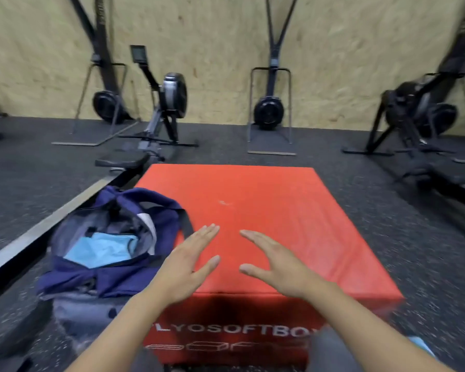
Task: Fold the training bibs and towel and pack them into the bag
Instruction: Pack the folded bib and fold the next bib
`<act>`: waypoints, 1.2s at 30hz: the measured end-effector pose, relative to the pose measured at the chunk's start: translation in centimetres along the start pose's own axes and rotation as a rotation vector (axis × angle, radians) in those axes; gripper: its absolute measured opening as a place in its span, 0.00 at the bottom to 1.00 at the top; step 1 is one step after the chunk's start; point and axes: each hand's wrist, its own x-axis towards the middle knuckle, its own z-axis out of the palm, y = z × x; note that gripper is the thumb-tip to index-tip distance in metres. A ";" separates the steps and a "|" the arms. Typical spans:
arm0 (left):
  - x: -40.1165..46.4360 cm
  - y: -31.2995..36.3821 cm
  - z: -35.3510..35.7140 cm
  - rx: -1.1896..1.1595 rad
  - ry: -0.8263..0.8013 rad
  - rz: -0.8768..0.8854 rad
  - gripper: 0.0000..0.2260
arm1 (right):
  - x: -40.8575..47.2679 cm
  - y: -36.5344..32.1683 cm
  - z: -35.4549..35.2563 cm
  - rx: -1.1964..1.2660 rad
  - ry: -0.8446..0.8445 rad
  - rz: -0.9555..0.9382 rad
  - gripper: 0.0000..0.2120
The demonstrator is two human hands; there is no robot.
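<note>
A navy blue bag (113, 275) sits open on the floor at the left side of a red soft box (293, 210). Inside the bag lies a light blue folded cloth (102, 249), with grey fabric around it. My left hand (188, 267) hovers over the near left part of the box top, fingers spread, holding nothing. My right hand (277, 267) hovers beside it over the near middle, also open and empty. The two palms face each other a short way apart. The box top carries no bibs or towel.
Black rubber gym floor surrounds the box. A rowing machine (156, 124) stands behind the bag, its rail running toward the lower left. More black fitness machines (269, 108) line the chipboard wall, and another (419, 116) stands at the right.
</note>
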 end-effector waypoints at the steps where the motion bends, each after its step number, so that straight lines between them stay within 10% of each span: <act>1: 0.8 1.7 1.5 -0.021 -0.011 0.023 0.28 | -2.2 1.1 -1.3 0.001 0.031 0.032 0.36; 15: 7.2 19.0 26.8 -0.146 -0.465 0.288 0.30 | -30.7 17.3 -5.9 0.102 0.250 0.651 0.35; 28: 9.5 20.7 39.1 -0.170 -0.699 0.300 0.29 | -44.1 30.1 7.3 0.154 -0.009 1.098 0.24; 36: 9.5 19.4 42.3 -0.128 -0.801 0.295 0.30 | -46.4 37.3 8.8 0.349 0.383 1.532 0.23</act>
